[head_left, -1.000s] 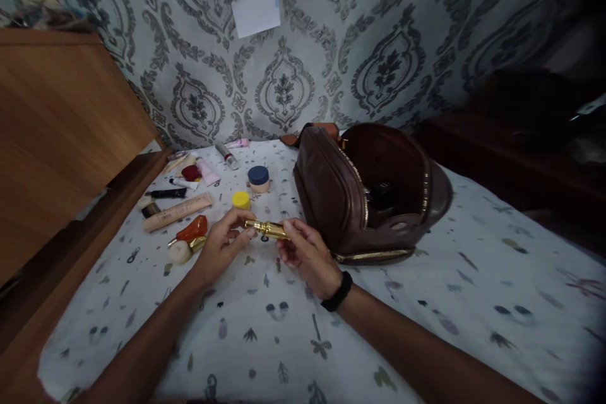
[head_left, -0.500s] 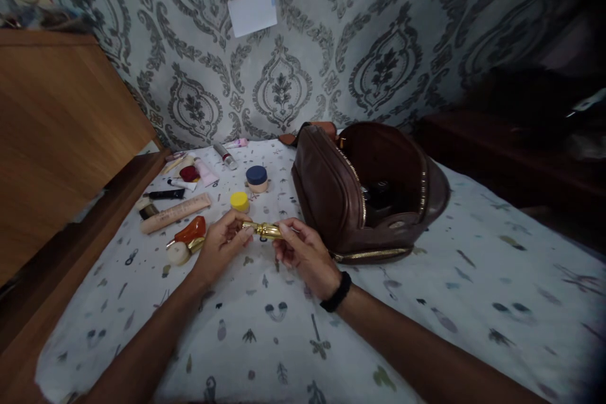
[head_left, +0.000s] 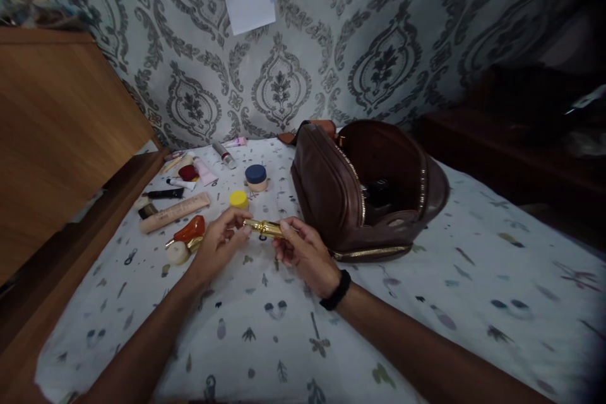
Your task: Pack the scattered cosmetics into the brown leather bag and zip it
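A shiny gold tube lies level between my two hands, above the patterned white cloth. My left hand pinches its left end between thumb and fingers. Around the right end are the fingers of my right hand, with a black band on that wrist. Just behind my left hand stands a jar with a yellow lid. Farther back is a jar with a dark blue lid. An open brown bag stands to the right of my hands, with dark items inside.
On the left lie an orange item, a small cream jar, a long beige tube, a black tube and several other cosmetics. A wooden cabinet borders the cloth at left; the patterned wall rises behind.
Both hands still hold the gold tube in nearly the same place. The fingers of my left hand have shifted slightly at its left end. The view has moved very slightly.
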Available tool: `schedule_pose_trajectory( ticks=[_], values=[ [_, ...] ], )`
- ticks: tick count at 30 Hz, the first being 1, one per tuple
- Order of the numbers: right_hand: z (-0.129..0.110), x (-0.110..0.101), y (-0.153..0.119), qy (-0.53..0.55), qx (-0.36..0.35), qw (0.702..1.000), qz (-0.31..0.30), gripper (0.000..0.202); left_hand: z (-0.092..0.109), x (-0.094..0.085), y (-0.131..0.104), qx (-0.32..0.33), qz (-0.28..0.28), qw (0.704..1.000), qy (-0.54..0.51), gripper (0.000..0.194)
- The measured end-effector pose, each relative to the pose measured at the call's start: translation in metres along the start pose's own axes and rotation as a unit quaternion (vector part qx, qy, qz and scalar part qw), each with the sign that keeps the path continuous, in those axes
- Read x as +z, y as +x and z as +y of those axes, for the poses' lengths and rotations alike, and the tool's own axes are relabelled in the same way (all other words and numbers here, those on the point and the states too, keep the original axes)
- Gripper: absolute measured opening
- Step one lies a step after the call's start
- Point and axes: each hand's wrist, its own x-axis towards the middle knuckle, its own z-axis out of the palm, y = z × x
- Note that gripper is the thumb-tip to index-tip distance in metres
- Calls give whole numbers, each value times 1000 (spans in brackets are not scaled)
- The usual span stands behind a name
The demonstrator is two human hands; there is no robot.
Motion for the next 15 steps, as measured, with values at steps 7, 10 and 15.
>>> schedule_pose_trajectory(
  ticks=[7, 10, 15],
  values=[
    [-3, 1, -1, -5, 6, 1000, 0, 58, -4, 0, 1, -12, -17, 1000, -17, 27],
    [-4, 1, -1, -8, 8, 1000, 1, 57, -8, 0, 1, 5, -16, 1000, -6, 26],
    [-4, 2, -3, -17, 15, 1000, 8, 60, -9, 0, 0, 18, -24, 1000, -9, 24]
  ],
)
